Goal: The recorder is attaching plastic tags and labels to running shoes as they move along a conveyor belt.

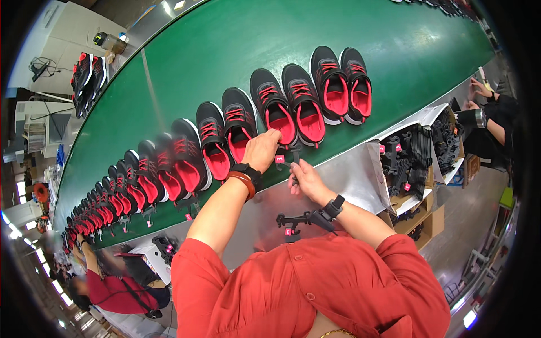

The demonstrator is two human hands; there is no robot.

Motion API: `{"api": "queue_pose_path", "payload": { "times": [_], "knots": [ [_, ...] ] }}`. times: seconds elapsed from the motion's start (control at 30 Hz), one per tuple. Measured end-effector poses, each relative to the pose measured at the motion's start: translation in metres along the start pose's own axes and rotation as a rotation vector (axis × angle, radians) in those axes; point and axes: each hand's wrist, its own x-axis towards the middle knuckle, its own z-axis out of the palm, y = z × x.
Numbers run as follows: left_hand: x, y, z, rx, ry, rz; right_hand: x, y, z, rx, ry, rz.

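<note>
A pair of black and red sneakers stands before me on the green conveyor belt, a left shoe (pixel 274 110) and a right shoe (pixel 305 107), heels toward me. My left hand (pixel 264 150) is closed at the heel of the left shoe, its fingertips over the collar. Between thumb and fingers, my right hand (pixel 308 181) pinches a black plastic shoe hanger (pixel 296 153) at the pair's heels. A pink size tag (pixel 280 159) shows next to it. Fingers partly hide where hanger and shoes meet.
More sneakers (pixel 209 132) line the belt (pixel 394 62) leftward; another pair (pixel 355 84) stands right. Loose hangers (pixel 293 219) lie on the metal ledge near my body. A carton (pixel 389 186) of hangers stands right. Co-workers (pixel 121 290) are at far left and right.
</note>
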Motion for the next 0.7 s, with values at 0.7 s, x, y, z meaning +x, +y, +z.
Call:
{"api": "queue_pose_path", "payload": {
  "times": [0.7],
  "knots": [
    [-0.018, 0.012, 0.001, 0.178, -0.2, 0.108, 0.005, -0.086, -0.077, -1.207, 0.139, -0.749]
  ]
}}
